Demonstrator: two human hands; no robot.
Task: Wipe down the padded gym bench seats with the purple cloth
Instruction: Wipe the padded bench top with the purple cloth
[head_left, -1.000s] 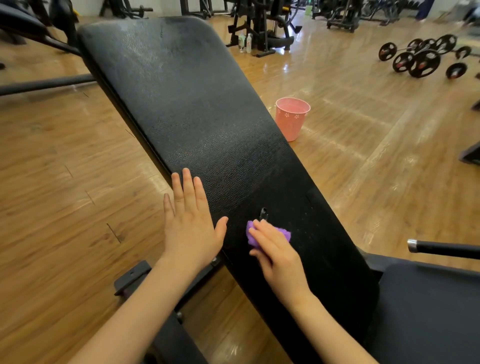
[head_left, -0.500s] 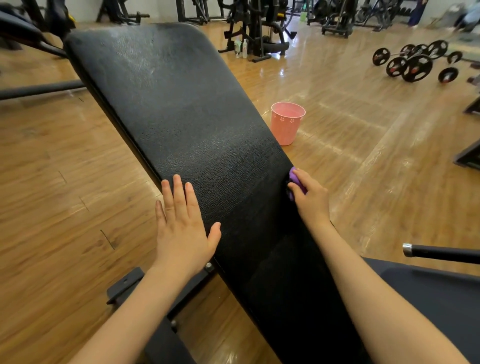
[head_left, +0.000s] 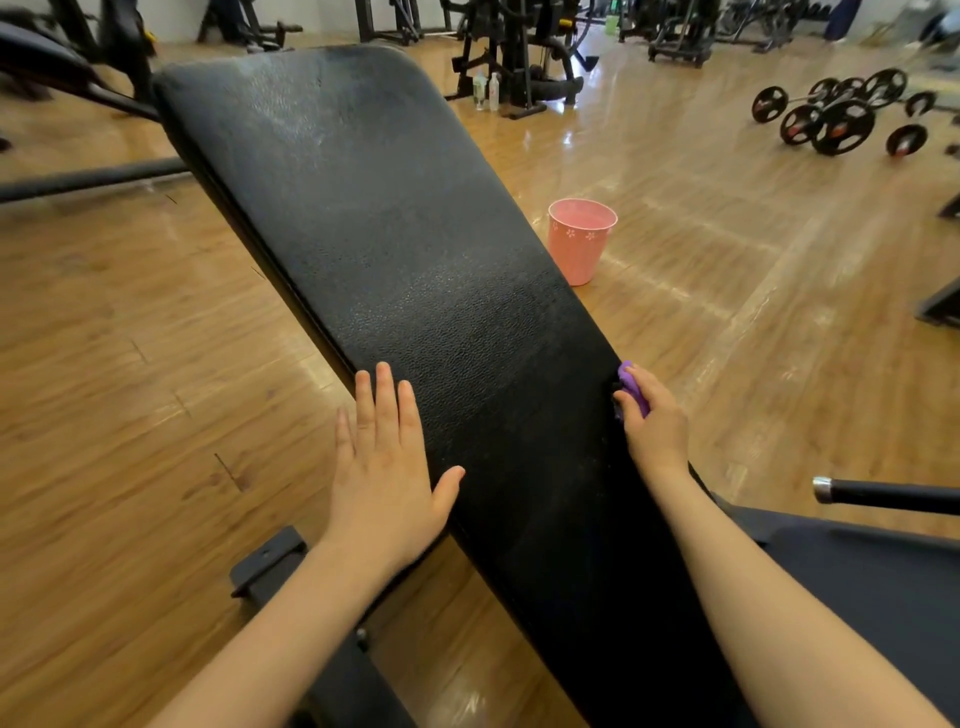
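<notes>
At the far left, a black bar (head_left: 88, 179) of some gym frame runs across above the wooden floor (head_left: 130, 364). My left hand (head_left: 384, 467) lies flat on the left edge of the black padded bench back (head_left: 405, 249), with the fingers straight and close together and the thumb spread out to the right; it holds nothing. Under my left forearm I see a part of the black metal bench frame (head_left: 270, 558). The padded back is long and tilted, and it rises away from me toward the upper left; its textured surface is a little shiny in the middle. At its right edge my right hand (head_left: 654, 421) grips the purple cloth (head_left: 635, 387): the fingers are curled around it and they press it against the side of the pad, so only a small part of the cloth is visible above my knuckles. Beyond this hand, a pink bucket (head_left: 581, 241) with small flower marks stands upright on the floor, just beside the bench. Behind it, two small bottles (head_left: 487, 91) stand near a black machine. At the upper right, barbells with weight plates (head_left: 841, 117) lie on the floor. At the lower right there is the dark bench seat (head_left: 862, 587), and above it a black handle with a metal tip (head_left: 883, 493).
</notes>
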